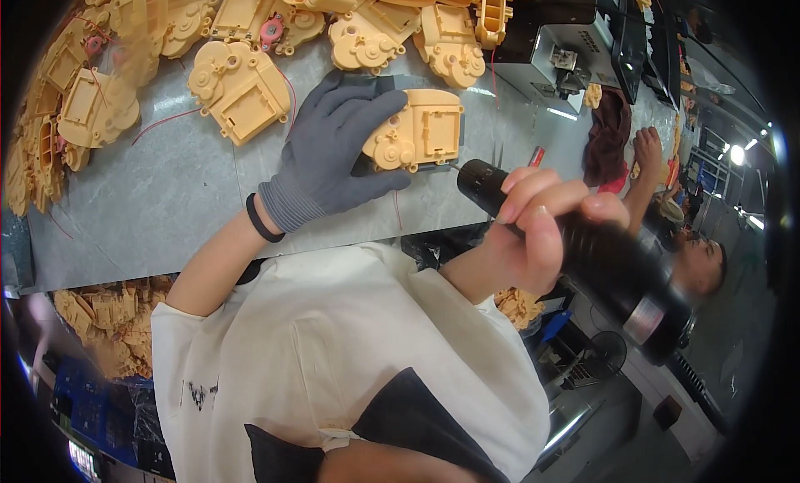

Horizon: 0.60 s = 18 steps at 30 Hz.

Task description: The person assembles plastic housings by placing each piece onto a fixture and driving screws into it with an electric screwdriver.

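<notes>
My left hand [333,141], in a grey knitted glove, grips a pale yellow plastic housing [436,131] by its left side. The housing has a rounded geared end and a square recess, and lies over a dark flat block [385,85] on the table. In my bare right hand [542,220] is a black electric screwdriver [612,270], held at a slant with fingers wrapped round its body. Its nose points at the housing's lower right corner; whether the bit touches it I cannot tell.
Several similar housings [242,91] lie along the far and left side of the grey table [200,208], some with red wires. A black-and-metal machine [558,58] and a dark cloth [608,137] are at right. Beyond, a co-worker's hand [647,154] rests near the table's edge.
</notes>
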### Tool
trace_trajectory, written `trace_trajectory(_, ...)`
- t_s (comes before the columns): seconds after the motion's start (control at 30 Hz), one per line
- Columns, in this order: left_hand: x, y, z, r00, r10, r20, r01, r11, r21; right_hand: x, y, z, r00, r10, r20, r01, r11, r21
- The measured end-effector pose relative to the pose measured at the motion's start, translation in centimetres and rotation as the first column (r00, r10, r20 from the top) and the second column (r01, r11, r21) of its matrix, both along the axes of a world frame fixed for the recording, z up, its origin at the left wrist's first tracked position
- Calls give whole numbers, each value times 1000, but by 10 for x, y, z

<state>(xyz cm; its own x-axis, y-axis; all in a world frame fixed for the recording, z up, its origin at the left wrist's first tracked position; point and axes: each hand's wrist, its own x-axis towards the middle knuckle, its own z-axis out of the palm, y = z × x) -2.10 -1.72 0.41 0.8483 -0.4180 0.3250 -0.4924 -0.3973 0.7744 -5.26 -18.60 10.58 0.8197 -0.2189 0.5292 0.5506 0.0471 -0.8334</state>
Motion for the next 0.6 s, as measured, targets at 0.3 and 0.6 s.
trace_trajectory(0.3, -1, 0, 0, 1000, 16, 3, -16, 1000, 9, 0, -10, 1, 994, 100, 35, -100, 995, -17)
trace_trajectory(0.6, 0, 0, 3, 1000, 4, 21, -4, 1000, -6, -3, -9, 5, 994, 100, 38, -99, 995, -7)
